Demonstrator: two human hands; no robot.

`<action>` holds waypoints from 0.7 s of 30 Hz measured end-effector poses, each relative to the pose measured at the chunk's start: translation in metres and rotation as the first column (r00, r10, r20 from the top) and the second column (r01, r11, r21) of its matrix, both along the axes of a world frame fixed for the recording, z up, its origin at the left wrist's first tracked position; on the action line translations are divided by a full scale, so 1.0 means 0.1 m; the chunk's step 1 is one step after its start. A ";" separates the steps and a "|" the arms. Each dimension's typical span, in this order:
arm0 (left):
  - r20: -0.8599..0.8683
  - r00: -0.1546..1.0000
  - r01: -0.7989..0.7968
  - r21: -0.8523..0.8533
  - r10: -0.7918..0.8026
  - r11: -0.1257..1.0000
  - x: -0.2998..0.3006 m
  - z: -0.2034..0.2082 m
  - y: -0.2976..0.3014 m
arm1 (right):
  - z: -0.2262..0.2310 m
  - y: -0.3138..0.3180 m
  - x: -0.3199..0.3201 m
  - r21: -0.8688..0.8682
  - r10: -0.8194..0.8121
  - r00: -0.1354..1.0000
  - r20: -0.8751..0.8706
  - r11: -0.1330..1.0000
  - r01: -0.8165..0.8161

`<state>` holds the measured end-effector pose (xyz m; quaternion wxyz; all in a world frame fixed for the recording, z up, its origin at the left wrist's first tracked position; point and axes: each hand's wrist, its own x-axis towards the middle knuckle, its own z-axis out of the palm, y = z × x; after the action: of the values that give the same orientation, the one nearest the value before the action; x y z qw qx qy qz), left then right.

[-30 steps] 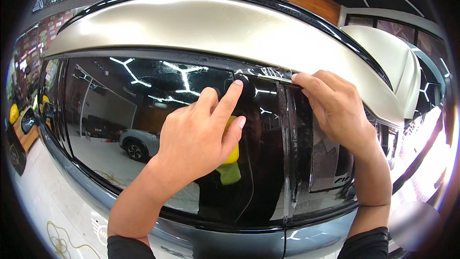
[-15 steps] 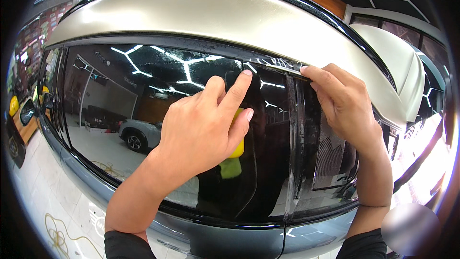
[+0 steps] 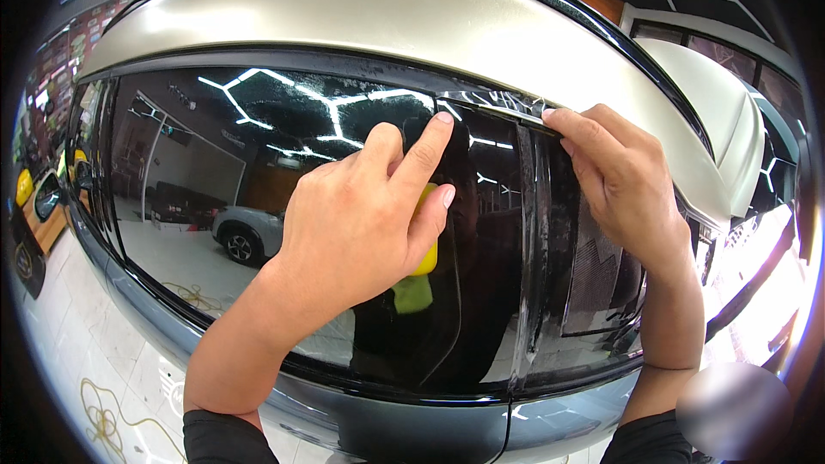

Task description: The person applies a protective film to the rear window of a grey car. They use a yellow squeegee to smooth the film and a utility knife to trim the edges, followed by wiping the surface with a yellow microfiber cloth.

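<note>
A dark, glossy side window point(image 3: 481, 326) of a car fills the middle. Along its upper edge runs a narrow strip of clear film point(image 3: 507, 105). My right hand point(image 3: 623, 176) pinches the strip's right end between thumb and forefinger, just under the pale satin roof edge. On the left, my left hand point(image 3: 352, 215) has its forefinger stretched out, with the tip at the strip's left end by the window's upper edge. Beneath its thumb shows a yellow squeegee-like piece point(image 3: 424, 256), mostly covered by the palm. Its dimmer reflection lies lower on the glass.
The pale satin roof panel point(image 3: 344, 9) curves above the window. A dark vertical pillar point(image 3: 533, 249) divides the glass. Grey-blue bodywork point(image 3: 387, 430) lies below. A yellow cord point(image 3: 103, 421) is coiled on the light tiled floor point(image 3: 112, 335).
The view has shifted slightly. Both hands keep nearly the same places: the left forefinger stays at the strip's left end, and the right hand still pinches the strip of film.
</note>
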<state>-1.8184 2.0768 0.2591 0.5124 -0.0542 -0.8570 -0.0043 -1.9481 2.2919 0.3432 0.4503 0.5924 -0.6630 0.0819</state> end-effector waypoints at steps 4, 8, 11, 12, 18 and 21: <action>-0.007 1.000 -0.003 -0.005 0.003 1.000 -0.02 -0.02 0.02 | -0.02 0.02 -0.01 0.007 0.006 0.998 -0.057 1.000 -0.006; 0.004 1.000 -0.006 0.004 0.006 1.000 -0.01 0.00 0.01 | 0.00 0.00 -0.01 0.015 0.026 0.997 -0.078 1.000 -0.024; -0.001 1.000 0.003 0.007 -0.003 1.000 -0.02 0.00 0.00 | -0.01 0.01 -0.02 0.016 -0.006 0.997 -0.077 1.000 0.007; -0.001 1.000 0.003 0.004 -0.003 1.000 -0.01 0.00 0.00 | -0.02 0.02 -0.03 0.014 0.001 0.997 -0.074 1.000 0.000; -0.006 1.000 0.015 0.010 -0.015 1.000 -0.04 -0.01 0.00 | -0.04 0.06 -0.06 0.013 0.013 0.998 -0.062 1.000 -0.013; -0.002 1.000 0.008 0.015 -0.008 1.000 -0.03 -0.02 0.00 | -0.04 0.09 -0.07 0.016 0.001 0.998 -0.068 1.000 0.000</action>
<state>-1.8216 2.0772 0.2575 0.5137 -0.0536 -0.8562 -0.0127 -1.9552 2.3004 0.3394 0.4676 0.5987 -0.6479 0.0566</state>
